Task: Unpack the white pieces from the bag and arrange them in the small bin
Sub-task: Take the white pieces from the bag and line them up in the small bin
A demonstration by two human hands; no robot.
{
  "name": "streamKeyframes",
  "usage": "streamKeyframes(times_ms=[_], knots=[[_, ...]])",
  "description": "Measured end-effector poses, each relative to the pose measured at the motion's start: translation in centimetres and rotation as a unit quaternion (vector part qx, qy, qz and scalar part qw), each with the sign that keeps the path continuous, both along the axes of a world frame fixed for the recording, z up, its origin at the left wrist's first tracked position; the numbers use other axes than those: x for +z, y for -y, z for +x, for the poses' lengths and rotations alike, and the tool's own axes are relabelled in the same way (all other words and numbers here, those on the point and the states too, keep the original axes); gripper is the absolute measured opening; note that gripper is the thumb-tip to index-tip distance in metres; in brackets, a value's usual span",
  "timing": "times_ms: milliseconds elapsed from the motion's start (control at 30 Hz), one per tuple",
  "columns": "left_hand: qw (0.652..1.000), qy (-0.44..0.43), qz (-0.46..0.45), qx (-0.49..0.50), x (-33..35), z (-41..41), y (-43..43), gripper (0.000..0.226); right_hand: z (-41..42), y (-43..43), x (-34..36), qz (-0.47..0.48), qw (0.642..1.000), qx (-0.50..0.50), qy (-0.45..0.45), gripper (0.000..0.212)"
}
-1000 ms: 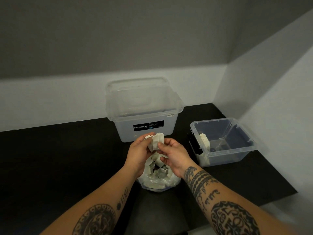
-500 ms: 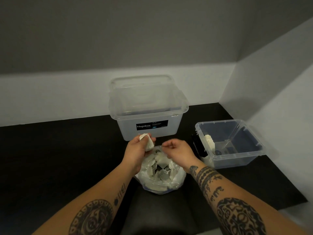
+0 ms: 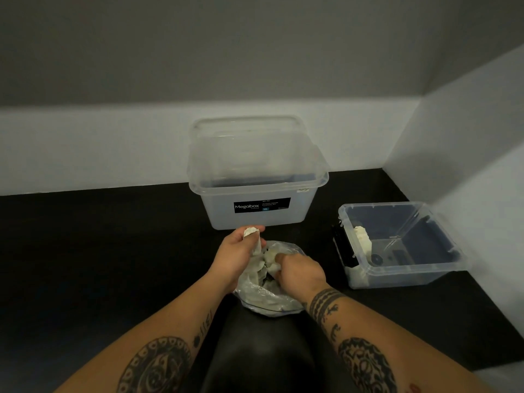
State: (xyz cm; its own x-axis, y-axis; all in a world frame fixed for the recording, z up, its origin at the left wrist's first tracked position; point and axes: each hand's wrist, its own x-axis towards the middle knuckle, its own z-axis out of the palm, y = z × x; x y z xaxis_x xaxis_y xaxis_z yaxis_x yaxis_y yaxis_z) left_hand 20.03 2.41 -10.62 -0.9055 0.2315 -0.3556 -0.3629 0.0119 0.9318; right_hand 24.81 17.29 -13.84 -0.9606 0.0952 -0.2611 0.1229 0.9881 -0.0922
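**Digging pieces from the bag**

Left hand [image 3: 235, 256] fingers pinch a white piece [image 3: 251, 232] above the bag [image 3: 263, 303]. Right hand [image 3: 303, 273] fingers dig inside, grip hidden. Next, probably: carry pieces to the small bin [image 3: 397, 275], well to their right.

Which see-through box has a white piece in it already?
The small bin on the right: a white piece stands against its left wall. The bigger Megabox tub shows none inside.
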Motion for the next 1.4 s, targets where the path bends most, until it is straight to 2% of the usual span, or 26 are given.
streamKeyframes(times_ms=[200,300,433,500,600,700,767,867,933,1067,1233,1400], knots=[[1.000,-0.001,0.008,0.008,-0.1,0.1,0.1,0.019,-0.5,-0.2,0.6,-0.037,0.999,-0.005,0.011,0.024],[0.999,0.012,0.031,0.022,0.2,-0.2,0.4,0.021,-0.3,-0.9,1.4,-0.137,0.991,-0.005,0.014,0.034],[0.997,0.014,0.048,0.051,0.2,-0.6,1.1,0.024,0.8,-1.2,4.1,-0.344,0.939,-0.007,-0.011,0.027],[0.997,0.030,0.046,0.054,0.4,-0.5,1.2,0.027,0.9,-1.1,5.2,-0.398,0.916,-0.041,-0.029,0.022],[0.998,0.054,0.030,0.003,1.0,0.2,1.3,0.022,0.9,-1.1,6.0,-0.459,0.883,-0.098,-0.036,0.020],[0.994,0.065,0.030,-0.079,1.2,1.0,1.3,0.025,1.1,-1.0,6.5,-0.442,0.891,-0.094,-0.041,0.021],[0.993,0.054,0.026,-0.106,1.1,1.4,1.3,0.023,1.2,-0.9,6.4,-0.434,0.894,-0.097,-0.050,0.030],[0.994,0.056,0.060,-0.073,0.8,1.5,1.6,0.013,1.5,-0.6,6.1,-0.521,0.837,-0.152,-0.076,0.049],[0.993,0.058,0.084,-0.056,0.7,1.5,1.9,0.011,1.8,-0.2,5.9,-0.563,0.802,-0.176,-0.096,0.041],[0.993,0.054,0.093,-0.039,0.4,1.7,1.9,0.013,2.0,0.3,5.3,-0.570,0.787,-0.205,-0.116,0.015],[0.994,0.042,0.104,0.022,0.2,1.5,1.9,0.014,2.0,-0.2,4.9,-0.615,0.746,-0.232,-0.111,0.010],[0.992,0.040,0.121,0.015,0.5,1.2,1.7,0.012,1.9,-0.4,5.2,-0.650,0.723,-0.208,-0.106,0.012]])
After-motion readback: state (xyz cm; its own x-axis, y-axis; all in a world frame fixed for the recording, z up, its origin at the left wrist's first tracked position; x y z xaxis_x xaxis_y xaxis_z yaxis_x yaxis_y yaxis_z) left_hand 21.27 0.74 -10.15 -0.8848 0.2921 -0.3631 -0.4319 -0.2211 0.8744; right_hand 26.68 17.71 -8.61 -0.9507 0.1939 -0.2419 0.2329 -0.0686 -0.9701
